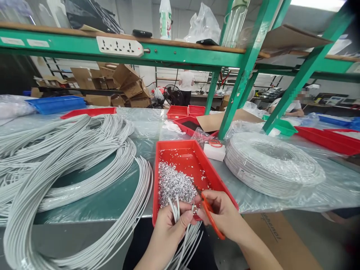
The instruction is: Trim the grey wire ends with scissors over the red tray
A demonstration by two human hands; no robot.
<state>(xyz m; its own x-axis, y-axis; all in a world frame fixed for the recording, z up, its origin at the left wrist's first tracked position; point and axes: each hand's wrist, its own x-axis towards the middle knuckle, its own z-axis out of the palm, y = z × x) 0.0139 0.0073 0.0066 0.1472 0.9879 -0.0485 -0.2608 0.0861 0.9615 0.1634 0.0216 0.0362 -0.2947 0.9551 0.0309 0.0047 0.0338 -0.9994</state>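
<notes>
The plastic-covered workbench [146, 131] carried coiled grey cable [25, 210]; at the near end of the red tray [213, 174], the left hand [171, 228] pinched pale cables [184, 243] between thumb and fingers; the right hand [225, 215] gripped orange-handled scissors [212, 219]; steadying each tip, fingers clear of the blades, seemed wise; silvery bits [176, 183] lay heaped.

The brown cardboard [284, 245] below the table edge bore the one readable word, "phenol", printed in dark letters that ran at a slant; any letter just before it was too unclear to read. A white label [249, 179] on the wrapped coil [292, 168] carried print too small to make out. The two pale stickers [38, 43] on the green shelf beam [70, 48] and the bottle's label [165, 18] were likewise illegible.
</notes>
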